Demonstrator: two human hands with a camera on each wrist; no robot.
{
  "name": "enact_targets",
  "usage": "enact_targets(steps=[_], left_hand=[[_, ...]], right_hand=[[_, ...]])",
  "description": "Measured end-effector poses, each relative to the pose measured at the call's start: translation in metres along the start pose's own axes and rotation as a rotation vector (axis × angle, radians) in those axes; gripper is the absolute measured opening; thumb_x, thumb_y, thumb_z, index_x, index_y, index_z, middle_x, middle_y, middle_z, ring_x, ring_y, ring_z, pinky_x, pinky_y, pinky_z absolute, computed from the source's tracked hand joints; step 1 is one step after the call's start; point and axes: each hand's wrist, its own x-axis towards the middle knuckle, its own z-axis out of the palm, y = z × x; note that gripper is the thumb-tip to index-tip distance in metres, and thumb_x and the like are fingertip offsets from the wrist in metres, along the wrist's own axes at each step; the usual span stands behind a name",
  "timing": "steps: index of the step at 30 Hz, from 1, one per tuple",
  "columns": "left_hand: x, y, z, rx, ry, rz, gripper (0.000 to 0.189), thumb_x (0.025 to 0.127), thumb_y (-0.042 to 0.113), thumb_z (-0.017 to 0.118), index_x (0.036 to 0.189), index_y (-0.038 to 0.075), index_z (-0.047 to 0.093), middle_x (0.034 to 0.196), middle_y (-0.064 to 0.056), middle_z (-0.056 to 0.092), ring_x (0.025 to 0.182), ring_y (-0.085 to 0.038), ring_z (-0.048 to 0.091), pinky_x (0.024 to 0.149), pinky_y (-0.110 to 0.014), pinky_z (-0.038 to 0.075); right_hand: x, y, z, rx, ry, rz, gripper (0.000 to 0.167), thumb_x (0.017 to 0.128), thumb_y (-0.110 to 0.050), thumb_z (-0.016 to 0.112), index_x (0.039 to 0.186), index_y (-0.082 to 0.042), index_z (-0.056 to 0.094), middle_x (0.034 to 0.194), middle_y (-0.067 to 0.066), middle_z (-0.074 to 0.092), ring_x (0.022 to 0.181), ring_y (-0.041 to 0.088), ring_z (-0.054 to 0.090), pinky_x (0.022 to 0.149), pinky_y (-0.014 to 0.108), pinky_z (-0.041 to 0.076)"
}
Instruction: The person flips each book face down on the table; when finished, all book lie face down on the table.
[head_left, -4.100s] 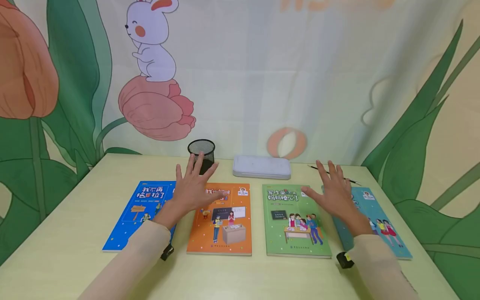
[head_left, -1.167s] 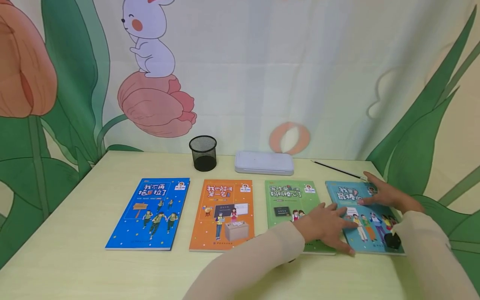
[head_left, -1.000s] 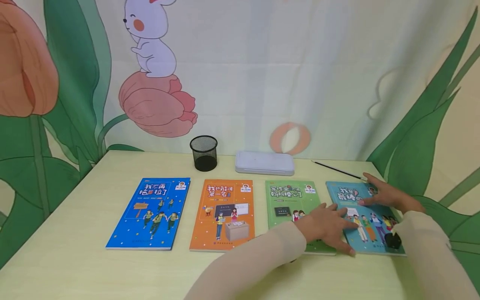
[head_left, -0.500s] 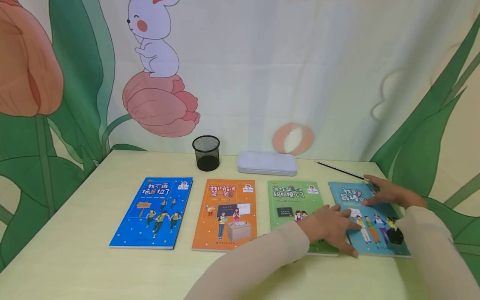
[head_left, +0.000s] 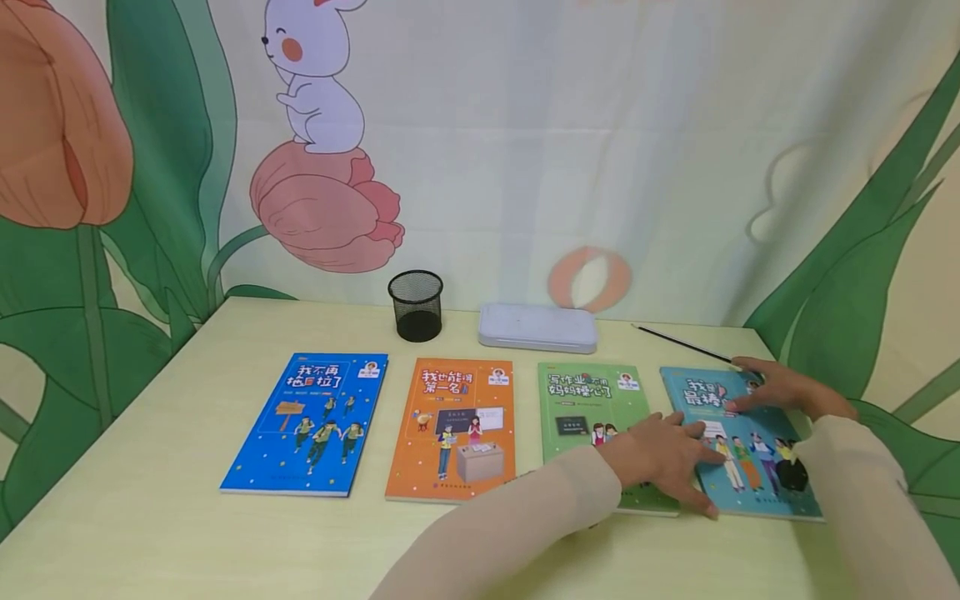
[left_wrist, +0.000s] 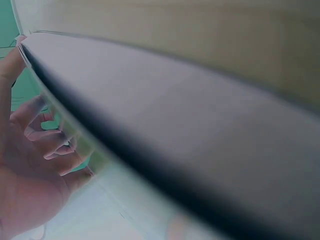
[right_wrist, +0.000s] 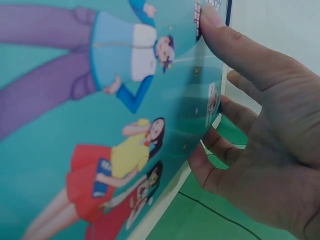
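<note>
Four fingers and thumb spread, my left hand [head_left: 663, 458] lies over the lower right of the green book [head_left: 592, 392] and the left side of the teal book [head_left: 750, 492]. Its thumb reaches the teal book's lower left corner. My right hand [head_left: 795, 392] grips the upper right corner of the teal book, thumb on the cover. In the right wrist view, the fingers [right_wrist: 232, 112] bend at the book's edge. The left wrist view shows a book's pale page edge [left_wrist: 150, 100] close up, beside the left hand [left_wrist: 30, 175]. Both books lie flat.
An orange book [head_left: 450, 429] and a blue book [head_left: 307, 425] lie to the left. Behind them stand a black mesh pen cup [head_left: 417, 308] and a pale pencil case [head_left: 537, 327]. A thin dark pencil [head_left: 678, 342] lies near the right hand. A patterned curtain [head_left: 480, 167] hangs behind the table.
From above the middle of the row, both hands have come right and down onto the green and teal books. Over the last second they stay put; only the view shifts slightly.
</note>
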Motion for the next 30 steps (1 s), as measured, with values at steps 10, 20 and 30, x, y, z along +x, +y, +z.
enact_targets(steps=[10, 20, 30], left_hand=[[0.0001, -0.0003, 0.0012, -0.008, 0.002, 0.000, 0.074, 0.085, 0.084, 0.042, 0.150, 0.061, 0.018, 0.166, 0.020, 0.013, 0.155, -0.014, 0.014, 0.124, -0.034, 0.022], [-0.0009, -0.0005, 0.0014, -0.014, 0.016, 0.005, 0.074, 0.084, 0.084, 0.042, 0.150, 0.061, 0.018, 0.166, 0.020, 0.013, 0.155, -0.014, 0.014, 0.124, -0.034, 0.022], [-0.0006, 0.0007, 0.0022, -0.009, 0.020, -0.002, 0.073, 0.084, 0.084, 0.042, 0.150, 0.061, 0.018, 0.166, 0.020, 0.013, 0.155, -0.014, 0.014, 0.124, -0.034, 0.023]], right_hand=[[0.0070, 0.0074, 0.0043, -0.005, -0.006, 0.006, 0.105, 0.085, -0.046, 0.076, 0.148, 0.015, 0.018, 0.141, 0.051, 0.022, 0.118, 0.058, 0.042, 0.097, 0.066, 0.044], [0.0077, 0.0089, 0.0035, -0.011, -0.006, 0.049, 0.106, 0.085, -0.048, 0.075, 0.149, 0.013, 0.017, 0.144, 0.053, 0.009, 0.124, 0.064, 0.029, 0.102, 0.075, 0.033], [-0.0009, 0.0041, 0.0016, 0.041, -0.028, 0.069, 0.102, 0.087, -0.048, 0.073, 0.149, 0.012, 0.018, 0.137, 0.046, 0.031, 0.112, 0.051, 0.051, 0.090, 0.057, 0.052]])
